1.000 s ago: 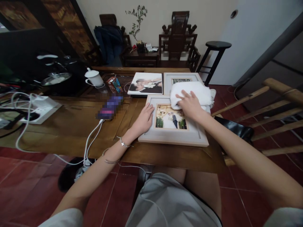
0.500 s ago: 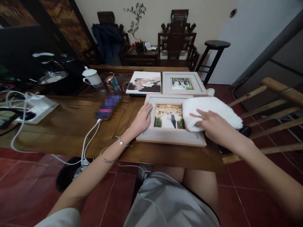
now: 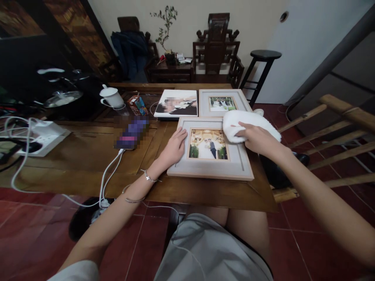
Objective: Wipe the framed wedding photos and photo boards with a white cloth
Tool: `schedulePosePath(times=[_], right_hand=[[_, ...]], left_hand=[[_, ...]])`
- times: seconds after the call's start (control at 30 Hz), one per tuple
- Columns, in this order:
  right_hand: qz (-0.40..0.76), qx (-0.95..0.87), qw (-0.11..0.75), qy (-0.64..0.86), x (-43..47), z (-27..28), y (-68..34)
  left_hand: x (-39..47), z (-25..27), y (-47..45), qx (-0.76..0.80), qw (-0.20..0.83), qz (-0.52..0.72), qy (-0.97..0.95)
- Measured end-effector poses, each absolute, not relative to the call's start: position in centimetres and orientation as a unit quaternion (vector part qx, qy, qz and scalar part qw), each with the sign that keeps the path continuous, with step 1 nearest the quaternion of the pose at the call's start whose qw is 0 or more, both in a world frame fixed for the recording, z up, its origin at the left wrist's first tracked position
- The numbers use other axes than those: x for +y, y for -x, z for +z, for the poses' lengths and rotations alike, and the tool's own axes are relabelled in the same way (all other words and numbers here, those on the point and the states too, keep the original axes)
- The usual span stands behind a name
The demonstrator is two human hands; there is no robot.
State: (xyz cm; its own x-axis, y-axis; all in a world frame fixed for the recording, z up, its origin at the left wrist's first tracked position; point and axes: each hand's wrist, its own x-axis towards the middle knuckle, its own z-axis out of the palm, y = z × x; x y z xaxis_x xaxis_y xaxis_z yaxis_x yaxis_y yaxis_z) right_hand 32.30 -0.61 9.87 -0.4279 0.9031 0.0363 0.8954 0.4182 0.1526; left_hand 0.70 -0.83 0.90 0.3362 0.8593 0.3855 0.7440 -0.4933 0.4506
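Where the white cloth [image 3: 249, 123] lies is the relation that counts: over the far right corner of the near picture frame [image 3: 209, 170], its outer end reaching past that frame's right edge. Long axis of the cloth runs left to right, sloping toward the wearer at its right end. Right hand [image 3: 259, 137] is the nearer one, bent over the cloth's near side with the cloth gathered under its fingers; grip judged firm enough to carry the cloth along. From that grip, the bulk of the frame and its inset photo [image 3: 208, 144] extend leftward and toward the wearer. Left hand [image 3: 175, 146] rests on the frame's left border, fingers spread flat rather than clasped; probably a steadying contact, though pressure cannot be read. Frame lies face up near the front edge of the wooden table [image 3: 158, 191]. Obscured: the frame's far right corner, the underside of the cloth, and the right hand's inner fingertips. Cannot tell whether the cloth also touches the far picture frame [image 3: 205, 103], whose near right corner it masks. A small white object [image 3: 258, 112] behind the cloth is mostly covered, unidentified. Pixelation blurs part of the flat print [image 3: 177, 104] and most of the phone-like device [image 3: 131, 134].
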Motion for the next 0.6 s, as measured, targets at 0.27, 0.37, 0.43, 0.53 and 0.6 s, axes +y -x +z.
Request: schedulePosePath(times=[0.27,0.37,0.43,0.53,0.6], right_hand=[[0.151,0.867,0.048,-0.473,-1.0,8.5,-31.2],[0.112,0.884,0.046,-0.452,-4.5,8.5,-32.1],[0.089,0.894,0.032,-0.438,-7.3,8.5,-32.9],[0.070,0.901,0.021,-0.427,-11.3,8.6,-33.7],[0.066,0.904,0.023,-0.421,-13.0,8.7,-33.8]], left_hand=[[-0.9,0.8,-0.7,0.500,0.095,0.302,-0.806],[-0.9,0.8,-0.8,0.503,0.096,0.306,-0.803],[-0.9,0.8,-0.8,0.503,0.094,0.309,-0.802],[-0.9,0.7,-0.9,0.504,0.091,0.311,-0.800],[-0.9,0.6,-0.9,0.504,0.091,0.312,-0.800]])
